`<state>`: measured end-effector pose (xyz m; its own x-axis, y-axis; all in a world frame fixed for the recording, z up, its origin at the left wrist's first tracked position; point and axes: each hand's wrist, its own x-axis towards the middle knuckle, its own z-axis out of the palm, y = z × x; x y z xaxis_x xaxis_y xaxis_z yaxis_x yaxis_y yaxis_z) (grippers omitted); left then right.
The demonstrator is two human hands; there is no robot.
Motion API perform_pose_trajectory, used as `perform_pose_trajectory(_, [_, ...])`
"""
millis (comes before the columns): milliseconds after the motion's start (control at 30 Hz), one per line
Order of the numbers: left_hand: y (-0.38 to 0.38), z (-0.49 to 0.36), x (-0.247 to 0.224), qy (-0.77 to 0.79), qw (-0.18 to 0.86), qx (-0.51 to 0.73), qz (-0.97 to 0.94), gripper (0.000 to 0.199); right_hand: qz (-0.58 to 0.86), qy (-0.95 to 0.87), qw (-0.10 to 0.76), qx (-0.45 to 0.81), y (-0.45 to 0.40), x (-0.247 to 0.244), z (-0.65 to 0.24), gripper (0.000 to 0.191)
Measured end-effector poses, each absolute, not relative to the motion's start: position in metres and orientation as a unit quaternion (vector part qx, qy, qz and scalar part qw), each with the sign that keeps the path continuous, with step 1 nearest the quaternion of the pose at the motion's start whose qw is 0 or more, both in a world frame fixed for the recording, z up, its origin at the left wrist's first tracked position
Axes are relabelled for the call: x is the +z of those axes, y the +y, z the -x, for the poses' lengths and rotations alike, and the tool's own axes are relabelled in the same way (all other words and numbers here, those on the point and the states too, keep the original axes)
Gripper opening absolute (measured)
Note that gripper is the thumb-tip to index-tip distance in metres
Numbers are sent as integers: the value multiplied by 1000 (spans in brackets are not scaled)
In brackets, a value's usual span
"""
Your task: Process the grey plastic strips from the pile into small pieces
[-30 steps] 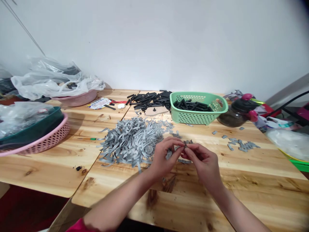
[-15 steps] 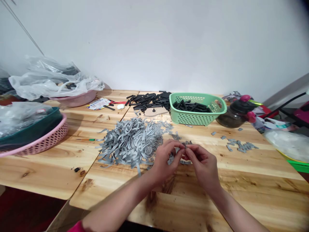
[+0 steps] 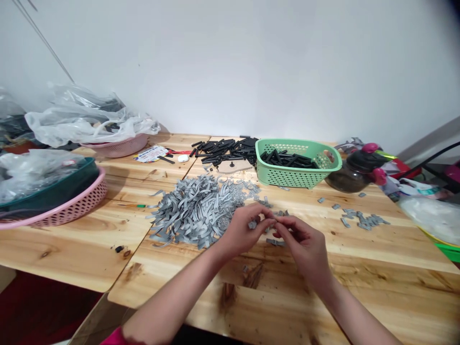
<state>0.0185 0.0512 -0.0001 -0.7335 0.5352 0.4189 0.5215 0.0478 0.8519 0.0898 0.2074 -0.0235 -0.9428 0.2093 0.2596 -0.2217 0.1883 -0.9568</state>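
Left hand (image 3: 240,229), right hand (image 3: 305,245) risen — grey strips (image 3: 192,212) heaped beside

White wall (image 3: 230,62) behind wooden tables (image 3: 64,249)

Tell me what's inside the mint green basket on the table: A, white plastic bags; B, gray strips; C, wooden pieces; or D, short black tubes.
D: short black tubes lie inside the mint green basket, visible through its open top.

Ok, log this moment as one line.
left hand: holds small grey strip pieces | right hand: pressed against left, contents hidden | nearby: grey strip pile | beyond: green basket, black tubes
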Motion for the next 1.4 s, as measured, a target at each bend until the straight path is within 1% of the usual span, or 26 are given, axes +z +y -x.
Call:
perform_pose_trajectory(100, [54, -21, -1, 737, -16, 566, -371, 10, 6, -739, 142, 658, 209, -24, -87, 18])
perform_pose_trajectory(267, [58, -24, -3, 733, 14, 609, -303, 15, 0, -744, 140, 653, 211, -22, -85, 16])
perform_pose_trajectory(333, [56, -25, -2, 736, -17, 610, -294, 14, 0, -745, 144, 651, 211, -22, -85, 16])
perform_pose_trajectory(400, [53, -25, -1, 742, -66, 584, -322, 10, 3, -743, 151, 652, 211, -22, -86, 15])
perform_pose_trajectory(467, [51, -25, 1, 744, -90, 552, -365, 6, 2, -739, 165, 654, 211, -22, -86, 13])
perform_pose_trajectory(533, [51, -25, 2, 742, -89, 542, -385, 9, -5, -741, 178, 648, 212, -22, -86, 11])
perform_pose_trajectory(767, [51, -22, 3, 750, -60, 533, -387, 7, -64, -791, 203, 574, 220, -23, -85, 9])
perform_pose_trajectory(900, [47, -18, 4, 743, 4, 538, -397, 4, -99, -807, 197, 547, 223, -22, -85, 10])
perform_pose_trajectory(1000, [43, -15, 4, 708, 104, 590, -374, 2, -95, -778, 158, 600, 223, -22, -85, 10])
perform_pose_trajectory(1133, [43, -13, 3, 650, 215, 656, -320, 15, -60, -723, 90, 682, 223, -24, -84, 9])
perform_pose_trajectory(1267, [46, -15, 0, 603, 282, 703, -249, 21, -50, -699, 55, 711, 223, -21, -84, 12])
perform_pose_trajectory(1400, [48, -15, -2, 585, 293, 727, -210, 24, -39, -701, 42, 711, 225, -16, -82, 14])
